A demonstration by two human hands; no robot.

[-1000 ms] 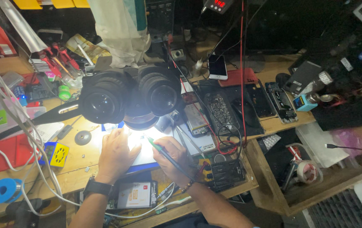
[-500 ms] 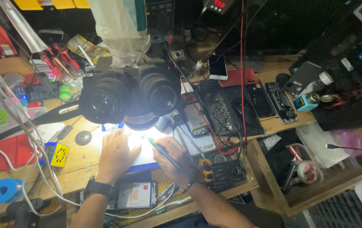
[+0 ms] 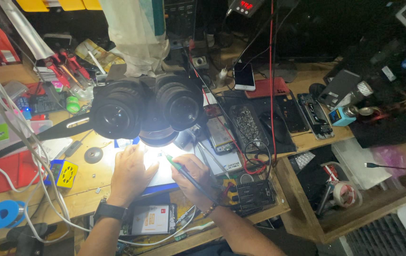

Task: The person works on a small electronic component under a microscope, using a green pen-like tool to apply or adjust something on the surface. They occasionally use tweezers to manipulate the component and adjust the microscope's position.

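Your left hand [image 3: 129, 173] lies flat and open, pinning the lit workpiece [image 3: 158, 163] under the microscope [image 3: 148, 106], while your right hand [image 3: 191, 173] grips the green-tipped iron [image 3: 184, 171] pen-fashion, tip angled left into the light for fine control.

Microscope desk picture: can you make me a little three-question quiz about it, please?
1. True or false: the right hand holds a green-tipped pen-like tool.
2. What is on the left wrist? A) dark watch B) beaded bracelet C) nothing
3. Fill in: the left hand rests flat on the brightly lit ____ under the microscope.

Key: 1 true; 2 A, watch; 3 mat.
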